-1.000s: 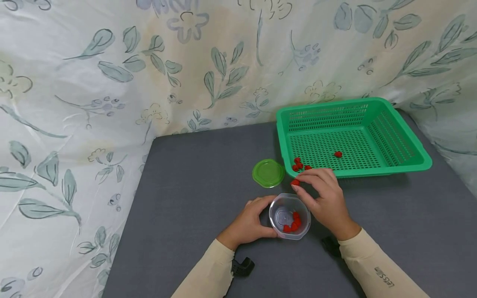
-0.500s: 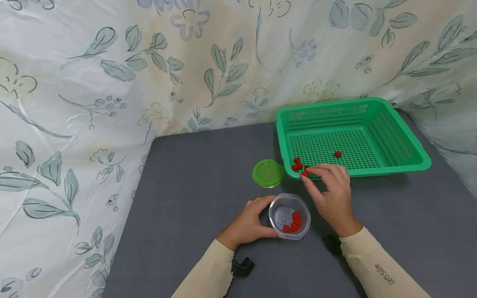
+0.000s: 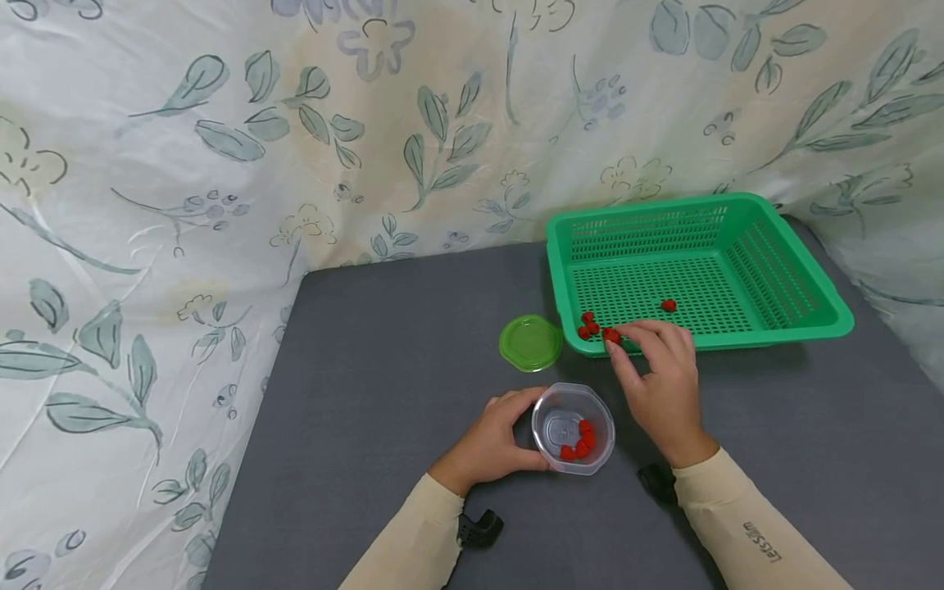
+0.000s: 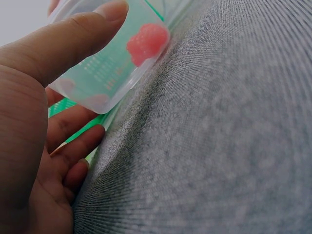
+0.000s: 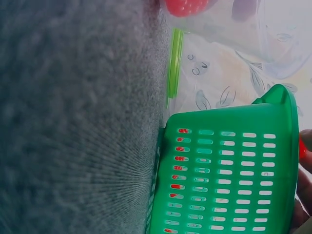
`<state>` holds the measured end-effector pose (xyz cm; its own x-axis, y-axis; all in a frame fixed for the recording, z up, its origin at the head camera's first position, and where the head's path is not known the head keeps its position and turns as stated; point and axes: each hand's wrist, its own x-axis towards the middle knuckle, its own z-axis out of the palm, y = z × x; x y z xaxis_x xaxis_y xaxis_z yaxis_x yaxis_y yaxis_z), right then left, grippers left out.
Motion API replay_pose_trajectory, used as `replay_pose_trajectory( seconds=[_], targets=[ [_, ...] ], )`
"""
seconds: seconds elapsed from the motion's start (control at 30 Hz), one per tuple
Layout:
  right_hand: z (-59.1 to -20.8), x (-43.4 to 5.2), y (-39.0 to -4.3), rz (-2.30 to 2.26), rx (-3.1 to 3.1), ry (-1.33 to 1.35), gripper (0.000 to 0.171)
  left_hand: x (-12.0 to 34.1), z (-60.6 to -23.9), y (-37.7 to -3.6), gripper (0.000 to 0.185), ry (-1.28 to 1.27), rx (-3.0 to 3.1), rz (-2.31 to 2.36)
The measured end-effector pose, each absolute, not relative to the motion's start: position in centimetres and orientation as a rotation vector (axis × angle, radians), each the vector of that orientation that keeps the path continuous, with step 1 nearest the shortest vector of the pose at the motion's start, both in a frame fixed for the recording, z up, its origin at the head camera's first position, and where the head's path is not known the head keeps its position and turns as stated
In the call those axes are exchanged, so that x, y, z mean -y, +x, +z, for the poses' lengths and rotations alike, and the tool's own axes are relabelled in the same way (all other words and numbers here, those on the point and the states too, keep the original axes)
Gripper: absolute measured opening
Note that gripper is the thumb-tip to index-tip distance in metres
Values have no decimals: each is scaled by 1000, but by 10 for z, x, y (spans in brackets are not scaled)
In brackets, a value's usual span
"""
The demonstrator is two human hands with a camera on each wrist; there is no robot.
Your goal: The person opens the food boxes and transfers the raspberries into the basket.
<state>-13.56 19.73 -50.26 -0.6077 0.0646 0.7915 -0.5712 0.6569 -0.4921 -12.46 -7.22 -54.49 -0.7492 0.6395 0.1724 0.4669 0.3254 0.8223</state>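
My left hand (image 3: 496, 438) holds a clear plastic cup (image 3: 549, 410) by its left side, thumb near the front and fingers behind. Several red berries (image 3: 583, 447) lie in the cup; one berry (image 4: 147, 43) shows through its wall in the left wrist view. At the front left edge of the green basket (image 3: 737, 334), my right hand (image 3: 660, 385) pinches a red berry (image 3: 610, 335) between thumb and fingertips. In the right wrist view, that berry (image 5: 303, 147) shows beside the fingers above the basket's rim. Several berries (image 3: 588, 326) lie in the basket's left corner.
A green round lid (image 3: 531, 343) lies on the dark grey tabletop (image 3: 383, 393), left of the basket and behind the cup. A lone berry (image 3: 669, 306) sits farther right in the basket. Floral cloth (image 3: 442, 147) hangs behind the table.
With the berry in its fingers, my right hand has moved from between cup and basket back and right, to the basket's front left edge. My left hand and the cup have stayed put.
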Motion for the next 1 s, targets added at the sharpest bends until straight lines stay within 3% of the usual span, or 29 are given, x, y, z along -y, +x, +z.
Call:
replay_pose_trajectory(
  seconds=[1.0],
  targets=[
    [-501,-196,-134,1010,2034,384,30,72,-545,-125,92,998,-2399,1392]
  ],
)
